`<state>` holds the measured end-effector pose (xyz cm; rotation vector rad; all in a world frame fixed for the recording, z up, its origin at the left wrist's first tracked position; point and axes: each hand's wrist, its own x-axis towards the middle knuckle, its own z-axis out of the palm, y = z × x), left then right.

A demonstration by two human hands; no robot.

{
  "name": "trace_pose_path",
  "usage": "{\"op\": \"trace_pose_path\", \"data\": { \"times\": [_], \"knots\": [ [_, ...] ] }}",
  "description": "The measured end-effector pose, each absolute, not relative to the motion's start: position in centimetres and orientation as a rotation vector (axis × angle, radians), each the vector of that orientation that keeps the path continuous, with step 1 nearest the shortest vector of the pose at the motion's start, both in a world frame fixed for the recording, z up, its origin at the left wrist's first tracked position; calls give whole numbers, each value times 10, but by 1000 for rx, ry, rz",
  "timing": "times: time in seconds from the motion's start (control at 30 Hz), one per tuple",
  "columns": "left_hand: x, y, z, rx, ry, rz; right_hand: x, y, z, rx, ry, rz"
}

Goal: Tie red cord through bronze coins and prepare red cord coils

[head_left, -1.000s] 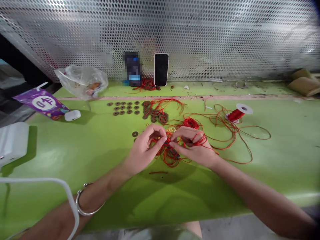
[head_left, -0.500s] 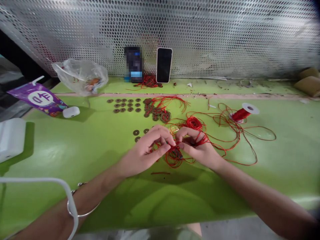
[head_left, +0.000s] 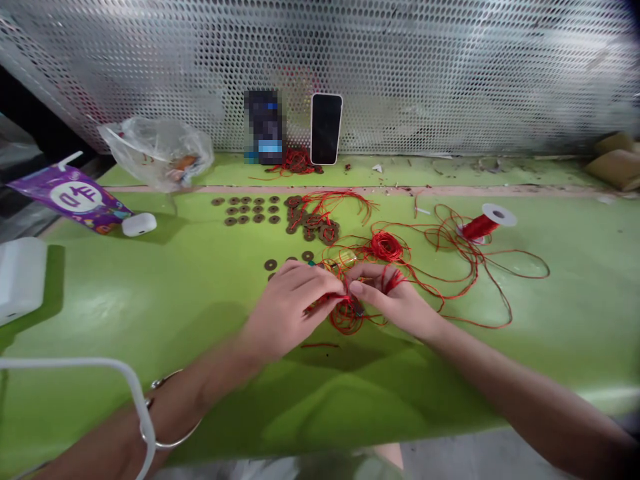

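Both hands meet above the green table, their fingertips close together on red cord (head_left: pixel 346 321). My left hand (head_left: pixel 295 303) is closed, thumb and fingers pinching the cord. My right hand (head_left: pixel 393 298) pinches it from the other side, with more red strands looped over its fingers. A tangle of the cord hangs or lies just below the fingertips, and a small dark piece shows within it. Beyond the hands lies a coil of red cord (head_left: pixel 387 246). Loose round coins with holes (head_left: pixel 271 265) lie past my left hand, which partly hides some of them.
Several holed coins (head_left: pixel 259 209) lie in rows beside a pile of coins tied with red cord (head_left: pixel 313 223). A spool of red cord (head_left: pixel 483 227) stands right, loose strands around it. Two phones (head_left: pixel 327 129) lean on the perforated metal panel. A plastic bag (head_left: pixel 160 150) and purple pouch (head_left: pixel 75 198) are left.
My left hand has turned over somewhat, its fingers closing down nearer the thumb. The right hand's fingers have drawn in slightly at the cord. The whole view has shifted a little.
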<state>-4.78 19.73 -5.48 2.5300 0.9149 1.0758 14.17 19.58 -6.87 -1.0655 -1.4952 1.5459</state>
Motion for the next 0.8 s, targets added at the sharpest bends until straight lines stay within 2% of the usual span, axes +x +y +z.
{"op": "trace_pose_path", "data": {
  "times": [0.27, 0.8],
  "knots": [
    [-50, 199, -56, 2949, 774, 1023, 144, 202, -70, -921, -1179, 1664],
    [-67, 209, -46, 2960, 866, 934, 182, 229, -40, -797, -727, 1338]
  ]
}}
